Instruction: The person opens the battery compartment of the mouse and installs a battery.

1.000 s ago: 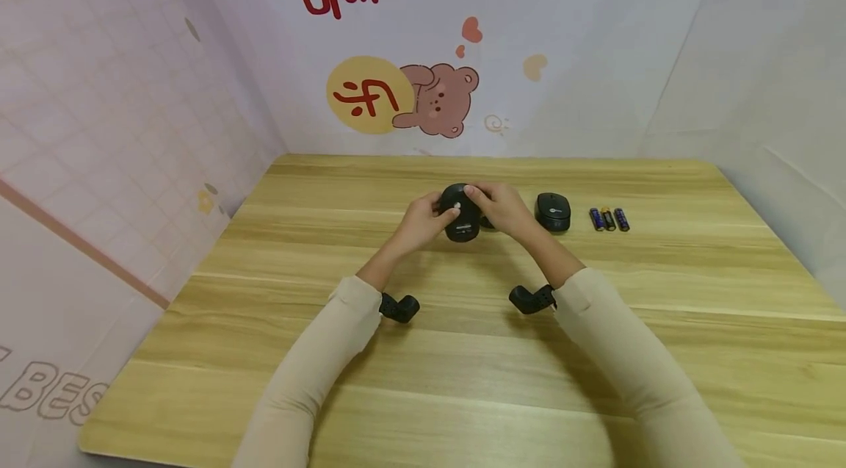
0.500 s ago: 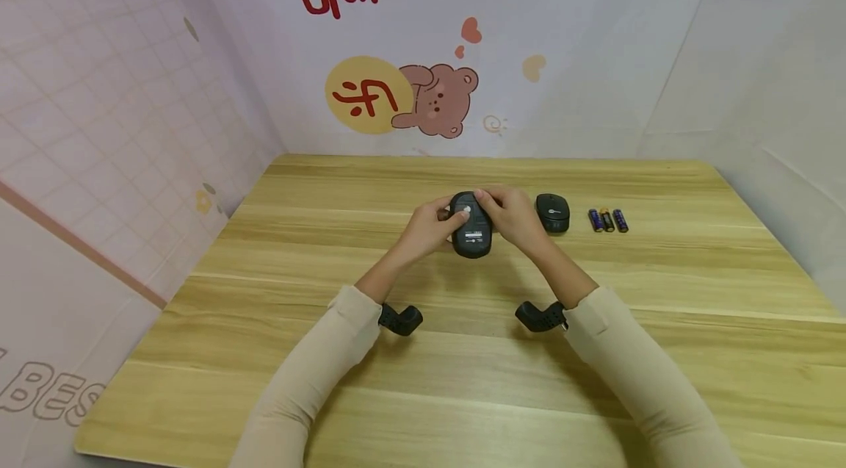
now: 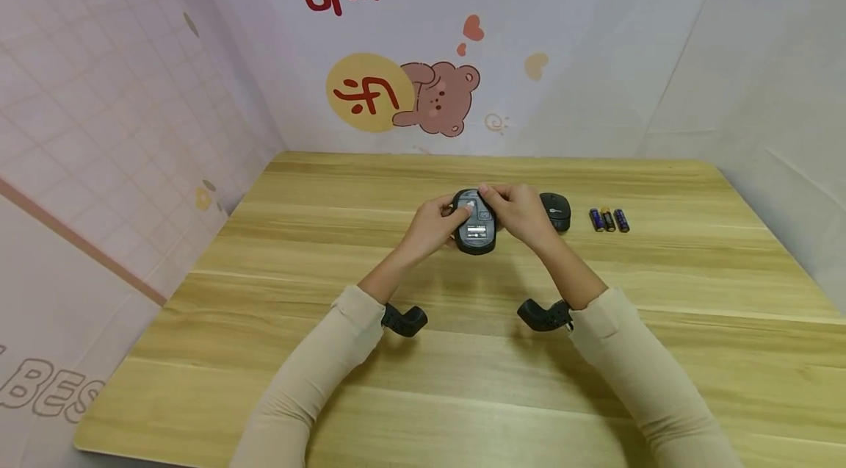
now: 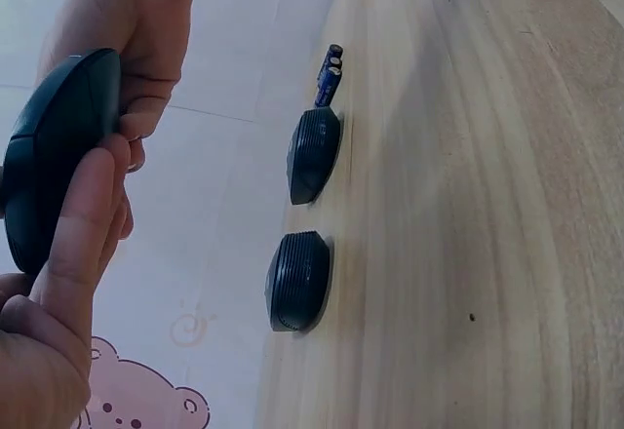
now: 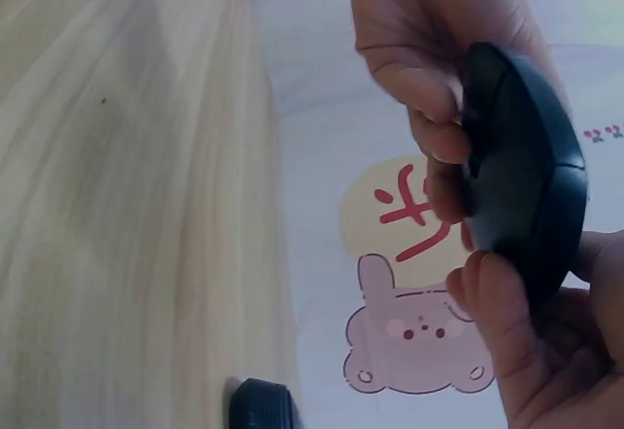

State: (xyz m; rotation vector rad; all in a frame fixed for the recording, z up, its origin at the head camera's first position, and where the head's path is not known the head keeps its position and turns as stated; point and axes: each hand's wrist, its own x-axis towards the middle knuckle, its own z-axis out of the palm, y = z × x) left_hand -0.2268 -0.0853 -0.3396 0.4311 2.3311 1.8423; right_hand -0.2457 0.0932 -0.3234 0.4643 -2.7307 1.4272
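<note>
A black computer mouse is held up above the table by both hands, its underside with a white label facing the head camera. My left hand grips its left side, thumb on the underside. The right hand pinches its upper right edge, thumb on the rim. In the left wrist view the fingers lie along the mouse's side. The right wrist view shows its dark top shell between both hands.
Another black mouse lies on the wooden table right of my hands, several batteries beyond it. The left wrist view shows a further mouse, hidden in the head view. A printed cloth hangs behind the table.
Both hands have brought the mouse slightly right and nearer to me. Its underside has tilted up toward the head camera, so the label shows more plainly. The batteries stay put.
</note>
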